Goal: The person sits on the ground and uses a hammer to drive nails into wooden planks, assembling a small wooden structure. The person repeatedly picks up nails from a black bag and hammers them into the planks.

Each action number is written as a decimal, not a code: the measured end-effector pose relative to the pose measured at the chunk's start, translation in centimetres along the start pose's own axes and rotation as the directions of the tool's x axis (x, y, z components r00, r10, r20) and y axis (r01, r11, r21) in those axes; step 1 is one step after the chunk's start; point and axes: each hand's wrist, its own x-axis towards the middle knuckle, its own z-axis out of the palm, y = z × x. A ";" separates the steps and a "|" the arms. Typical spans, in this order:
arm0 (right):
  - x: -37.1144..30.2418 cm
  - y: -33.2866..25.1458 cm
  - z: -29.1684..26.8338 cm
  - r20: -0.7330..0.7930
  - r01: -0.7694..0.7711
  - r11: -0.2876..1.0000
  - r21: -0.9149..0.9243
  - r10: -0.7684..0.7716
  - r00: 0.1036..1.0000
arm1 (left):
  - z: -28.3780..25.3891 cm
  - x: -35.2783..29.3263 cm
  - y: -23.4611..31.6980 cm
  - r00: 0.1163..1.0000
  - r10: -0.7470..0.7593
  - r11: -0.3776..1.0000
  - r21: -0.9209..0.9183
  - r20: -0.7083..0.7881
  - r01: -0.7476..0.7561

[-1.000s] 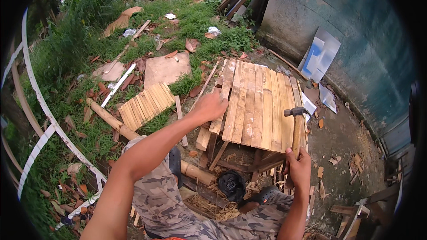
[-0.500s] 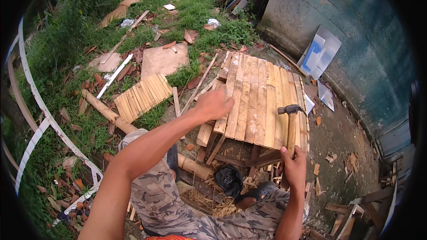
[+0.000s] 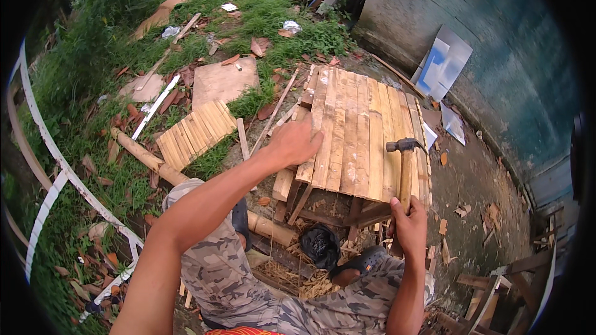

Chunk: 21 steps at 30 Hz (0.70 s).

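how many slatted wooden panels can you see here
2. The large slatted panel lies under the left hand, beside the hammer; a smaller slatted panel lies on the grass. Debris may hide others.

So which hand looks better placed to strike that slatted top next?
Probably the right hand: it grips the hammer by its handle, head raised over the slatted wooden top. The left hand lies flat, pressing the slats.

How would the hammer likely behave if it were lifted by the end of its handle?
The hammer probably feels head-heavy: its dark metal head sits far from the right hand. The straight wooden handle looks stiff. Laid down, it seems unlikely to roll.
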 end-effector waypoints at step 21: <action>-0.1 -0.3 0.1 -0.017 -0.010 0.998 -0.068 0.009 1.000 | -0.4 -0.7 0.8 1.000 -0.011 1.000 0.007 -0.025 0.011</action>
